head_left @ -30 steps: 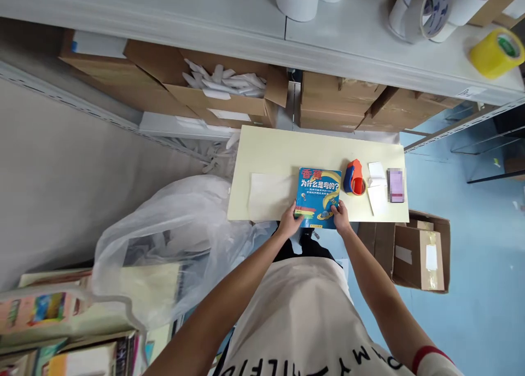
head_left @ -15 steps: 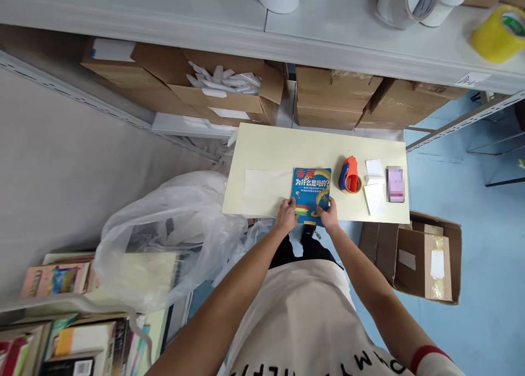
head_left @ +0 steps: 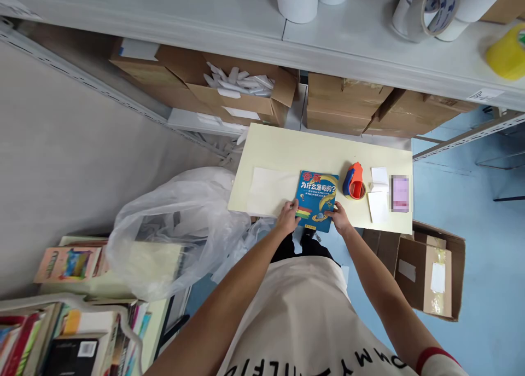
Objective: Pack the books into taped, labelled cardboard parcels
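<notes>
A blue book point(head_left: 315, 201) with a banana and large Chinese characters on its cover is held at the near edge of the pale table point(head_left: 311, 146). My left hand point(head_left: 289, 217) is closed on its lower left edge. On the opposite side, my right hand point(head_left: 338, 217) grips the lower right edge. A white sheet point(head_left: 270, 191) lies flat to the left of the book. Just right of the book stands an orange and blue tape dispenser point(head_left: 354, 181).
White paper slips point(head_left: 378, 203) and a blurred pinkish item point(head_left: 400, 193) lie at the table's right. Clear plastic bags point(head_left: 180, 223) and books point(head_left: 74, 264) are on the left. An open carton point(head_left: 430, 272) sits at the right. Tape rolls point(head_left: 297, 1) stand on the shelf above.
The camera view has shifted slightly. My right hand has slid outward, its fingers now at the book's right edge rather than over the cover. Both hands still hold the book.
</notes>
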Demonstrator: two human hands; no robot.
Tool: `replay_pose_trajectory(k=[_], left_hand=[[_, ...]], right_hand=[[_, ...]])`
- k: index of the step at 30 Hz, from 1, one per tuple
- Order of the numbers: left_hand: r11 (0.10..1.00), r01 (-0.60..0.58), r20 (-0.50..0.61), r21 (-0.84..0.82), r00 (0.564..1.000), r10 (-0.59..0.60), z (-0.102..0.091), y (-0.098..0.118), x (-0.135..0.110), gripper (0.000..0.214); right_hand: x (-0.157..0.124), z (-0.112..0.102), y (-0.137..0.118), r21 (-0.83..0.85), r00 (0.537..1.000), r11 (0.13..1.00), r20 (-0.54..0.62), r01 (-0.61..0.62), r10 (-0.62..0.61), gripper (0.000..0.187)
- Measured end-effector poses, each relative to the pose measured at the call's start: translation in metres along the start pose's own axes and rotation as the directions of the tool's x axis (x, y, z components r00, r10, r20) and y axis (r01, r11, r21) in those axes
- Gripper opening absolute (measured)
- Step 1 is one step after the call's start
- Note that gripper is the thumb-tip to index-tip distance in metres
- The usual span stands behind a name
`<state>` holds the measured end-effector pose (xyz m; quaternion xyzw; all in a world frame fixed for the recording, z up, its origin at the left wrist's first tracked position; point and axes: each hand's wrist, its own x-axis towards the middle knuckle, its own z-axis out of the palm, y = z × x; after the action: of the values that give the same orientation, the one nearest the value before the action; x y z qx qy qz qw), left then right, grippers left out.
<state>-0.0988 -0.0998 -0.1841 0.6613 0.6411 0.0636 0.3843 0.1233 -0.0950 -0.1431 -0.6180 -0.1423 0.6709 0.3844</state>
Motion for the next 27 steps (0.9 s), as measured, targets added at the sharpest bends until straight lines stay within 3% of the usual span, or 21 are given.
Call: replay_pose_trajectory(k=[6,9,12,15,17,19,21,23,27], left_hand=[[0.985,-0.039,0.034,-0.166,0.998,0.045,0.004,0.013,0.011,0.077],[0.969,-0.081,0.042,-0.234,0.995,0.094,0.008,0.032,0.024,0.076],[0.938,-0.142,0.032,-0.315,0.987,0.161,0.003,0.055,0.035,0.061],[0.888,-0.203,-0.004,-0.413,0.975,0.221,-0.016,0.071,0.036,0.047],[0.807,-0.215,-0.036,-0.551,0.972,0.234,-0.033,0.077,0.031,0.043],[0.702,-0.206,-0.046,-0.682,0.97,0.24,-0.051,0.076,0.025,0.043],[0.66,-0.179,-0.029,-0.73,0.972,0.232,-0.068,0.069,0.021,0.042],[0.725,-0.143,-0.015,-0.674,0.983,0.18,-0.083,0.055,0.022,0.036],[0.922,-0.092,-0.055,-0.375,0.995,0.078,-0.102,0.016,0.034,0.018]], right_hand=[[-0.014,0.007,-0.017,0.035,0.983,0.999,0.181,-0.015,0.008,0.036],[-0.022,0.007,-0.033,0.039,0.991,0.999,0.13,0.016,-0.021,0.032],[-0.027,0.011,-0.048,-0.006,0.994,0.996,0.06,0.094,-0.094,0.034],[-0.03,0.029,-0.051,-0.118,0.985,0.979,-0.006,0.168,-0.17,0.031],[-0.031,0.048,-0.045,-0.206,0.976,0.958,-0.049,0.2,-0.214,0.031],[-0.03,0.07,-0.035,-0.296,0.962,0.926,-0.068,0.234,-0.265,0.035],[-0.027,0.09,-0.023,-0.387,0.945,0.882,-0.069,0.27,-0.32,0.043],[-0.023,0.107,-0.011,-0.469,0.934,0.834,-0.052,0.291,-0.355,0.052],[-0.007,0.128,0.007,-0.594,0.94,0.753,0.016,0.283,-0.341,0.061]])
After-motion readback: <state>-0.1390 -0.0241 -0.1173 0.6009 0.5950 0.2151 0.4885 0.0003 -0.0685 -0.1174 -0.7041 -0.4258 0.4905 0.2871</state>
